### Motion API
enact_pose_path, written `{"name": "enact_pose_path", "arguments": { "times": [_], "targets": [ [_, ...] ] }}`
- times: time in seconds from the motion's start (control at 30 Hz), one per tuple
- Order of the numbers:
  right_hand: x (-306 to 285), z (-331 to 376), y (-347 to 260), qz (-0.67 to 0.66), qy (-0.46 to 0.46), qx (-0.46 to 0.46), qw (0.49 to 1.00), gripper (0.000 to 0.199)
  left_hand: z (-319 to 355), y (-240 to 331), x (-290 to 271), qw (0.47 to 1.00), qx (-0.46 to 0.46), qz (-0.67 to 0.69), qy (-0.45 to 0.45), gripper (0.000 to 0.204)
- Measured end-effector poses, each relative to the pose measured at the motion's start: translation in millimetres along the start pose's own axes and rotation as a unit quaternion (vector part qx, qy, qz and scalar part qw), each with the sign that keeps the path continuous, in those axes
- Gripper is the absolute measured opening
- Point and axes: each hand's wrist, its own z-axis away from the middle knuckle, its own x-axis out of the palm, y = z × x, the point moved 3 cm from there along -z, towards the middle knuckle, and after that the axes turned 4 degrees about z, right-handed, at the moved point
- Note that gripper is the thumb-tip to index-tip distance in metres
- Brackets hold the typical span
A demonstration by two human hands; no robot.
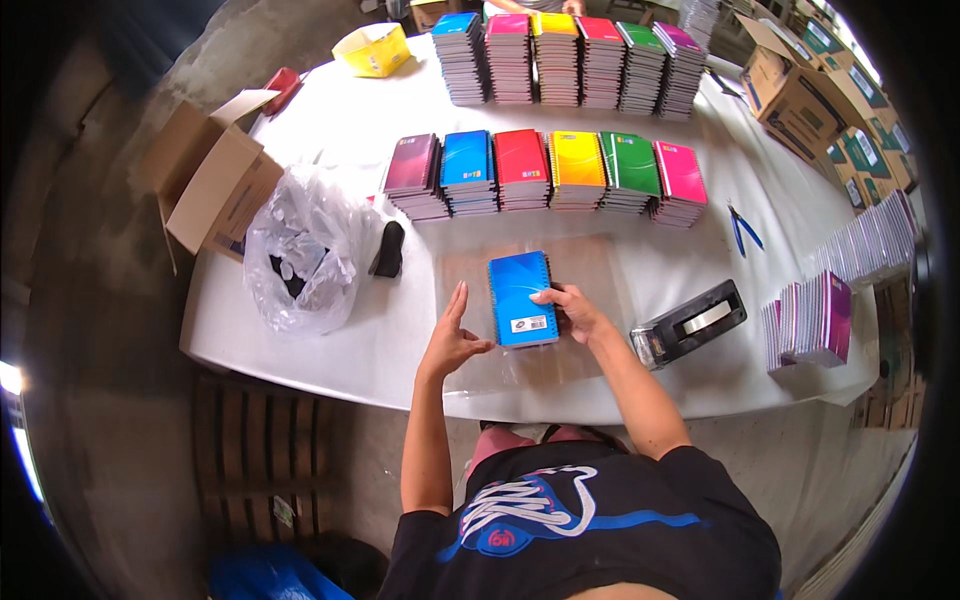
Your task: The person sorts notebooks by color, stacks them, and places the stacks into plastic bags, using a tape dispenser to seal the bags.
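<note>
A small stack of blue spiral notebooks (520, 290), a white label on the top cover, lies over a clear plastic sheet (590, 365) at the table's near side. My right hand (577, 312) grips the stack by its right edge, thumb on the top cover. Just left of it, my left hand (455, 340) is held open with fingers extended, close to the spiral edge and apparently holding nothing. To the right of the sheet lies a black tape dispenser (690, 322).
Coloured notebook stacks (577, 170) form a row ahead, with taller stacks (555, 60) behind. At left are a plastic bag (310, 250), a black object (388, 250) and an open carton (220, 190). Blue-handled pliers (743, 230) and purple notebooks (825, 320) lie right. Cartons (800, 100) stand far right.
</note>
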Motion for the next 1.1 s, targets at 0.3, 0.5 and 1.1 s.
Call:
{"name": "enact_pose_path", "arguments": {
  "times": [0.3, 0.5, 1.1],
  "targets": [
    [3, -15, 10, 0.092, 0.08, -0.044, 0.992, 0.051, -16, 12, 27, 0.988, 0.088, -0.021, -0.125, 0.117],
    [26, 0, 15, 0.384, 0.233, -0.137, 0.883, 0.081, -28, 21, 43, 0.973, 0.085, -0.057, -0.204, 0.138],
    [37, 3, 8, 0.468, 0.214, 0.005, 0.857, 0.087, -175, -20, -17, 0.981, 0.032, 0.153, -0.11, 0.049]
  ]
}}
